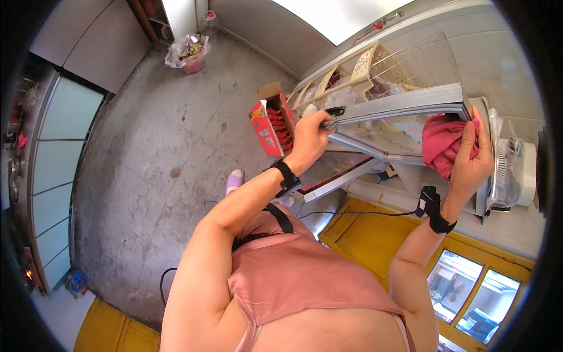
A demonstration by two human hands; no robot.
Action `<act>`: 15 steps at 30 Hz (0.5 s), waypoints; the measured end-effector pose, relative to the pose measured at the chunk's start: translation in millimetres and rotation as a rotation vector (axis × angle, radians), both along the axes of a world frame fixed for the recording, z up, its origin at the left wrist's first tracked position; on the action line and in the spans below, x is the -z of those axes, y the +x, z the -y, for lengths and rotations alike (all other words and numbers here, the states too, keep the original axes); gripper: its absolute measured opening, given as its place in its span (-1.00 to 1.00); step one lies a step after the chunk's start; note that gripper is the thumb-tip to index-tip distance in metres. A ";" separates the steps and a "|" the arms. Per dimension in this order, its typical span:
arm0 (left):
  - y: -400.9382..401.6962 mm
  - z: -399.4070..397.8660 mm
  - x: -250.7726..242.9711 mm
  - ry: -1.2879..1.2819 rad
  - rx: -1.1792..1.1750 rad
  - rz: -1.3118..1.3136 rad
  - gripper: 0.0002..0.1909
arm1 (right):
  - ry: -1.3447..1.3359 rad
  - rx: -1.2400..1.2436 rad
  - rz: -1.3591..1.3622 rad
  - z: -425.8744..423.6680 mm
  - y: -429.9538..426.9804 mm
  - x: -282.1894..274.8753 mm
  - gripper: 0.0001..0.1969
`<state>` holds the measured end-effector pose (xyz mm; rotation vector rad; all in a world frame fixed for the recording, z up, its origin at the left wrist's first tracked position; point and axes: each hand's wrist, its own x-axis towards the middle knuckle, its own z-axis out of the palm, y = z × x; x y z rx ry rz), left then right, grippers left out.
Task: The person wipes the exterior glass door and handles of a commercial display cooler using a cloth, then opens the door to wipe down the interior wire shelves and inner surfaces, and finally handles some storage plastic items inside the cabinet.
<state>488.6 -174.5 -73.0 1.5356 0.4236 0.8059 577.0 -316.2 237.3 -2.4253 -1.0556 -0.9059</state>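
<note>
My left hand (311,134) is closed on a grey wiry scourer (329,124), pressed at the left end of a metal-framed glass door (404,103). A black fitting (338,111) sits on the frame just above it. Toward the other end of the door, my right hand (477,152) grips a bunched red cloth (444,143); its fingers reach up against the frame's corner. The door stands open from a cabinet, and a second framed pane (338,171) shows below it. The cloth hides part of the glass.
A cream plastic rack (363,68) holding bags stands behind the door. On the floor are an open red carton (268,127) of packets and a bagged waste bin (193,61). A black cable (356,213) runs from my right wrist strap. Yellow wooden doors (374,237) are at lower right.
</note>
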 end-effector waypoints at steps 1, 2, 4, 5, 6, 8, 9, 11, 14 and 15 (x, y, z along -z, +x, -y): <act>3.2 -3.3 -11.5 0.027 0.005 0.034 -0.72 | -0.002 -0.011 -0.008 -2.2 0.3 1.9 -0.71; 3.9 -2.0 -29.7 0.016 -0.005 0.067 -0.72 | 0.011 -0.015 -0.007 -2.4 1.8 2.7 -0.71; 5.7 -0.2 -67.2 0.005 -0.016 0.100 -0.72 | 0.015 -0.004 -0.007 1.2 3.4 1.8 -0.71; 6.6 -0.4 -82.5 0.068 -0.050 0.149 -0.71 | 0.013 -0.009 -0.014 1.8 4.1 2.7 -0.71; 6.2 -0.5 -87.9 0.129 -0.084 0.200 -0.69 | 0.015 -0.012 -0.008 1.5 3.6 2.9 -0.71; 5.5 -1.9 -78.9 0.094 -0.064 0.171 -0.68 | 0.017 -0.010 0.006 0.7 3.6 4.4 -0.71; 5.5 -2.5 -71.9 0.062 -0.040 0.150 -0.67 | 0.013 -0.010 0.003 0.8 4.1 4.2 -0.71; 5.2 -3.6 -35.8 0.070 -0.025 0.087 -0.70 | 0.025 -0.011 -0.029 1.0 5.9 3.9 -0.71; 3.4 -3.8 37.3 0.056 -0.021 -0.137 -0.75 | 0.018 -0.029 -0.029 1.6 8.0 3.5 -0.70; 0.7 -4.9 63.5 0.031 0.010 -0.217 -0.77 | 0.015 -0.032 -0.028 3.3 8.3 3.5 -0.70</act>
